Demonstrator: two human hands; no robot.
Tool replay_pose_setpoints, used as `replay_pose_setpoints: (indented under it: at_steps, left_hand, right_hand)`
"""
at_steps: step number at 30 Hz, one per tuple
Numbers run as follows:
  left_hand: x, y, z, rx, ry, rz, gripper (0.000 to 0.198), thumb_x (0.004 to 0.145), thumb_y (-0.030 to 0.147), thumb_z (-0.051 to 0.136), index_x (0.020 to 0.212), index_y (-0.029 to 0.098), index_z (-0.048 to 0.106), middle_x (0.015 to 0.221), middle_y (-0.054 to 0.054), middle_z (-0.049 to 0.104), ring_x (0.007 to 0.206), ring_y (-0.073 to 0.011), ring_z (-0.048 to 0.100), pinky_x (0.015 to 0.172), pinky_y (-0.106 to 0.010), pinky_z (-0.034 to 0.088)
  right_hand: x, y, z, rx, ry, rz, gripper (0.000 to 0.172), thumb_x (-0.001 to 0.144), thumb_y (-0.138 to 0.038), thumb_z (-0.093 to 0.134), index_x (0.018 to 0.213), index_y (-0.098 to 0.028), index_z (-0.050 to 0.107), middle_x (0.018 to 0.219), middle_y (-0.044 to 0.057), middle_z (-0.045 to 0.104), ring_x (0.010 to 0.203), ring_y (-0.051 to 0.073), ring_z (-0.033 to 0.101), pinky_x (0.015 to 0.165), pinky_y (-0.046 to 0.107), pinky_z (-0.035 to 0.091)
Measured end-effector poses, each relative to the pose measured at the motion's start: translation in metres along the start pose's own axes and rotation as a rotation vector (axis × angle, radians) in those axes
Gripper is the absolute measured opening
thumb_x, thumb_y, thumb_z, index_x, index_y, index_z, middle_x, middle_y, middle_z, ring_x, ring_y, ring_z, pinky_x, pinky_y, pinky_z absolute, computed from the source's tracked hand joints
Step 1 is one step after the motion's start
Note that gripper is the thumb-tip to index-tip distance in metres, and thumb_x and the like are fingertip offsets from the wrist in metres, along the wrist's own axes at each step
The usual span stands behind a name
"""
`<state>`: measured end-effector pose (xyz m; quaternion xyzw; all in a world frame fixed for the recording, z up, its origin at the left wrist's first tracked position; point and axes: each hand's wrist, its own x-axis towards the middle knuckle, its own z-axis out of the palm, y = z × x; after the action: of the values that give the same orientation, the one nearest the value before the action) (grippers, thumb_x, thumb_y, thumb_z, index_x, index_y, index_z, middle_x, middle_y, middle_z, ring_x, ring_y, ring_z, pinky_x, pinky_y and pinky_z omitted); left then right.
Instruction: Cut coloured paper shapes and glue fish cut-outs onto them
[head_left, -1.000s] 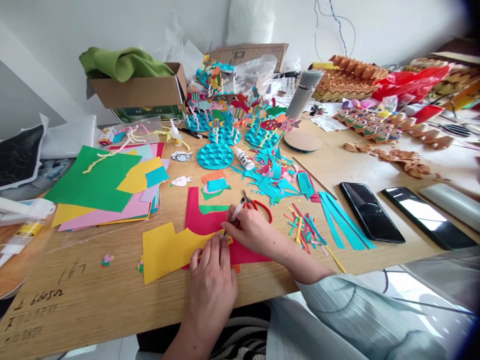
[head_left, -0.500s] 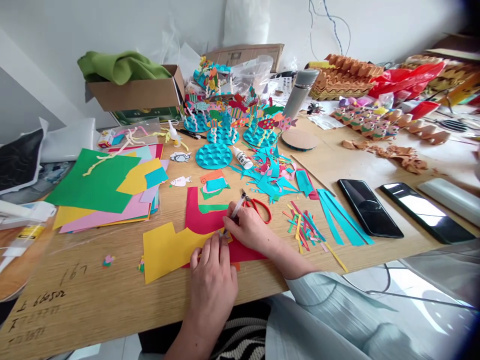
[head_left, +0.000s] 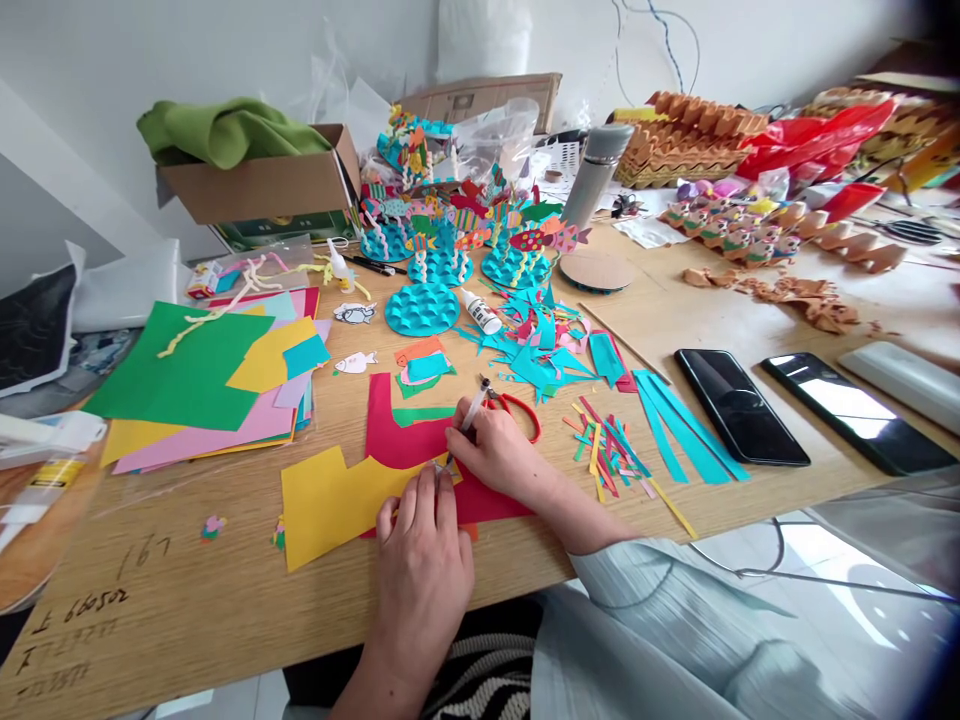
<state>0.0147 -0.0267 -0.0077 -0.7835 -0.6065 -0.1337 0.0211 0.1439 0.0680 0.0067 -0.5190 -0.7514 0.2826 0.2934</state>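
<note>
My right hand (head_left: 491, 450) is closed around a pen (head_left: 475, 405) with a clear barrel and dark end, its tip down at the yellow paper (head_left: 324, 502). Close beside it, my left hand (head_left: 424, 535) lies on the same paper, fingers stretched forward and fingertips pressing down. A small pale piece (head_left: 441, 467) shows at those fingertips; most of it is hidden. Red paper (head_left: 380, 420) lies under the yellow sheet. Behind my right hand are red-handled scissors (head_left: 517, 408), partly covered. Green (head_left: 420, 415) and blue (head_left: 427, 367) paper scraps lie farther back.
Coloured sheets (head_left: 180, 370) are stacked at left. Blue egg-tray bases (head_left: 421, 308), some bearing paper fish, stand behind, near a glue bottle (head_left: 482, 312). Paper strips (head_left: 611, 450) and two phones (head_left: 739, 405) lie at right. A grey flask (head_left: 598, 175) stands at the back.
The view has shifted slightly. My right hand has turned the pen a little, its tip still at the yellow paper. My left hand stays in place on the sheet.
</note>
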Motion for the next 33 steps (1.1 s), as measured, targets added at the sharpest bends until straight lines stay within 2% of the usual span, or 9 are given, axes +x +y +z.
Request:
replay_pose_setpoints:
  at_steps: [33]
  left_hand:
    - [-0.0014,-0.0006,0.0008,0.027,0.012,0.014,0.042,0.08,0.008,0.047,0.12,0.012,0.06,0.126,-0.014,0.062,0.114,-0.0266,0.056,0.091,-0.046,0.04]
  right_hand:
    - [0.0,0.0052,-0.0038,-0.053,0.063,0.012,0.015,0.078,-0.016,0.048,0.068,-0.022,0.039,0.052,-0.005,0.042,0.048,0.011,0.043,0.051,0.022,0.029]
